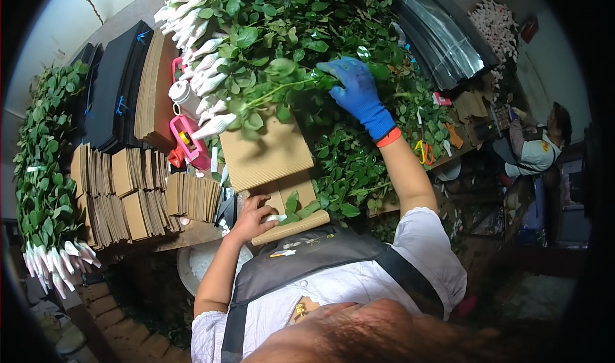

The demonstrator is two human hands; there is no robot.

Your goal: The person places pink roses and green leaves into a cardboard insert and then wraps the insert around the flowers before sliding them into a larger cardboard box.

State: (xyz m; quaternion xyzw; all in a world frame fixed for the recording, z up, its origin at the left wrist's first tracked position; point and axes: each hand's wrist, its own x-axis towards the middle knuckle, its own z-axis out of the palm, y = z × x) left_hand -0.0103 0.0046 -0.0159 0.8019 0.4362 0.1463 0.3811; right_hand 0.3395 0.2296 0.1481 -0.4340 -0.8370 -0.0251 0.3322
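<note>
My left hand (252,219) is bare and rests over a sheet of corrugated cardboard (283,187) in front of my apron. Between its thumb and fingers sits a flower bud in a white net sleeve (275,218), its green leaves (300,207) lying to the right on the cardboard. Farther forward, my right hand (353,86), in a blue knitted glove with an orange cuff, closes on a leafy green stem (281,90) that runs leftward, blurred. A second corrugated piece (269,154) lies below that stem, above the first sheet.
A heap of leafy stems (307,22) with white-netted buds (204,70) fills the far side. Leftward are cardboard stacks (144,190), black sheets (115,84), a pink tape dispenser (192,144) and a white bottle (184,94). Scissors (424,152) lie rightward; another person (533,144) works beyond.
</note>
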